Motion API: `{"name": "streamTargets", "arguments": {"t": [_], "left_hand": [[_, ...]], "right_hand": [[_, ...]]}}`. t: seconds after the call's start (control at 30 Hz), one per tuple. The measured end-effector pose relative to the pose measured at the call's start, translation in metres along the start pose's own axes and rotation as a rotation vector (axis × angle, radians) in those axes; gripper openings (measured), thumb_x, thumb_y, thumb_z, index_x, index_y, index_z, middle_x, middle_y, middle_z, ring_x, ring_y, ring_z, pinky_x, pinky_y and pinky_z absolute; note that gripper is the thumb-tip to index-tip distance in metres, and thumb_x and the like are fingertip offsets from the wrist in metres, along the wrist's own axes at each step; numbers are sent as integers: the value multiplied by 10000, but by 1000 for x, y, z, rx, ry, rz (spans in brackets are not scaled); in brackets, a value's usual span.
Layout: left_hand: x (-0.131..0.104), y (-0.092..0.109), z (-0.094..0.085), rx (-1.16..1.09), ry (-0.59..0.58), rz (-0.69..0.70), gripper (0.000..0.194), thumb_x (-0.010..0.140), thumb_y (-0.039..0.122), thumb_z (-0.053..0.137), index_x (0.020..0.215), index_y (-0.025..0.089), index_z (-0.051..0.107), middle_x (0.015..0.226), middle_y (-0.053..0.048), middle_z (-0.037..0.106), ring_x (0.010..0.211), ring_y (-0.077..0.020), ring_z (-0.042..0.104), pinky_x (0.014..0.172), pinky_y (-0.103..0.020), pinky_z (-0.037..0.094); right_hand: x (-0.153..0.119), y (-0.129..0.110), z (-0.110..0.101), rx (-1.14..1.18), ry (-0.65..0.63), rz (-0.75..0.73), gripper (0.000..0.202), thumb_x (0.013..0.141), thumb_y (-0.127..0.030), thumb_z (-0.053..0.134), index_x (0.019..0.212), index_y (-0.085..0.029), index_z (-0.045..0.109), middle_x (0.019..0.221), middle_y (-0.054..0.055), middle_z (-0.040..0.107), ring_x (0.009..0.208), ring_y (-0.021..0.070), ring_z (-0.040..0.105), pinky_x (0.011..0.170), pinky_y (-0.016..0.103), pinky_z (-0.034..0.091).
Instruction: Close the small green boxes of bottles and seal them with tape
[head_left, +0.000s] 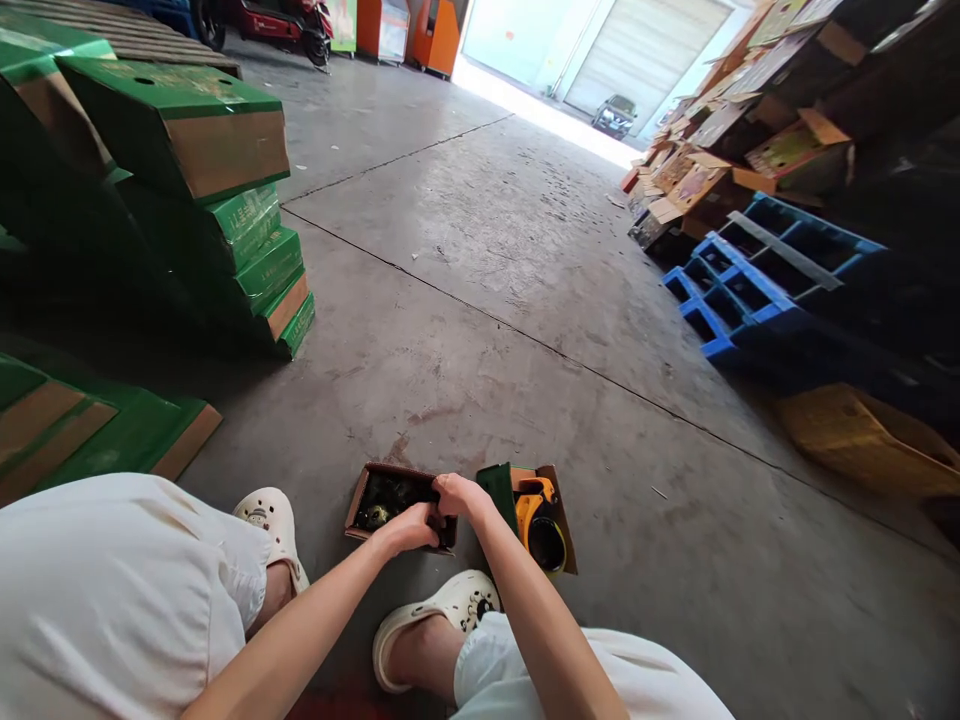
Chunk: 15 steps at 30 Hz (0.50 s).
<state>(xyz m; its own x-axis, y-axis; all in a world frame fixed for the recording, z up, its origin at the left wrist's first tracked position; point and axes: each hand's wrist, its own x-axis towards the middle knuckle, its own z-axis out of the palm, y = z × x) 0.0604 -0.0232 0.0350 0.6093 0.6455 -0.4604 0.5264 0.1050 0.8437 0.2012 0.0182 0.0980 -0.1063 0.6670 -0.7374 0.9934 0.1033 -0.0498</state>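
A small open cardboard box [351, 515] rests on the floor between my feet, with dark, shiny contents and a round, pale-gold piece [376, 516] showing at its left end. My left hand [412, 528] reaches into the box's right half, its fingers curled. Right beside it, my right hand [459, 494] bends over the box's right end with fingers pressed together. Whatever the fingertips hold is hidden by the hands. Just right of them stands another open box [568, 545] containing an orange and black object [541, 525], next to a dark green panel [498, 492].
Green cartons [225, 140] are stacked at the left, with more low cartons [112, 430] nearer me. Blue pallets [739, 285], a yellow crate [862, 430] and piled cardboard boxes [697, 185] line the right. My white clogs [274, 525] flank the small box.
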Motion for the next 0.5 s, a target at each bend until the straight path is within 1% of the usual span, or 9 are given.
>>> {"name": "streamTargets", "arguments": {"t": [0.03,0.07,0.13,0.17,0.23,0.3,0.37,0.5], "left_hand": [[1,-1,-4,23,12,-18,288,707,72,685,973,152,762,887,-32,770,860,-213,721,753,-264,542],[1,-4,-11,55,49,-38,269,770,85,642,1001,154,760,925,-51,773,897,-222,727,788,-280,550],[4,-10,-28,136,162,-75,339,886,84,522,1135,159,738,1122,-113,759,1084,-251,709,937,-335,542],[5,-13,-35,179,207,-87,387,918,75,477,1207,166,718,1227,-139,729,1186,-264,675,1017,-363,516],[6,-19,-43,254,236,-95,426,937,64,458,1265,181,704,1344,-161,671,1304,-280,615,1114,-393,465],[5,-22,-41,309,203,-92,404,924,59,482,1214,179,737,1346,-166,655,1298,-290,623,1121,-391,468],[3,-23,-35,345,172,-84,407,916,56,491,1201,177,756,1353,-167,638,1272,-290,644,1103,-377,492],[-1,-31,-27,365,140,-49,562,901,15,477,1376,217,699,1454,-141,580,1360,-255,600,1141,-318,475]], "right_hand": [[-2,0,0,-10,-10,4,183,791,-115,842,971,-147,825,953,114,826,954,258,796,846,282,608],[-3,-1,1,-17,-1,12,229,794,-86,812,1014,-147,829,996,132,828,1001,278,794,861,282,603],[-5,-4,4,-28,46,36,309,854,-59,720,1140,-133,812,1127,177,811,1107,309,774,915,309,595],[-5,-6,7,-31,70,48,342,878,-46,679,1190,-122,798,1175,198,798,1143,319,763,936,322,590],[-3,-12,15,-27,100,63,368,899,-32,642,1227,-113,787,1200,217,787,1165,324,756,959,329,584],[0,-19,27,-14,111,73,353,910,-34,636,1211,-123,799,1166,210,798,1149,313,764,961,315,583],[2,-27,39,-2,118,88,333,931,-38,614,1184,-127,811,1129,204,806,1131,299,772,947,297,586],[-2,-38,58,10,144,124,340,976,-33,526,1139,-92,819,1112,226,800,1095,300,782,903,302,597]]}}
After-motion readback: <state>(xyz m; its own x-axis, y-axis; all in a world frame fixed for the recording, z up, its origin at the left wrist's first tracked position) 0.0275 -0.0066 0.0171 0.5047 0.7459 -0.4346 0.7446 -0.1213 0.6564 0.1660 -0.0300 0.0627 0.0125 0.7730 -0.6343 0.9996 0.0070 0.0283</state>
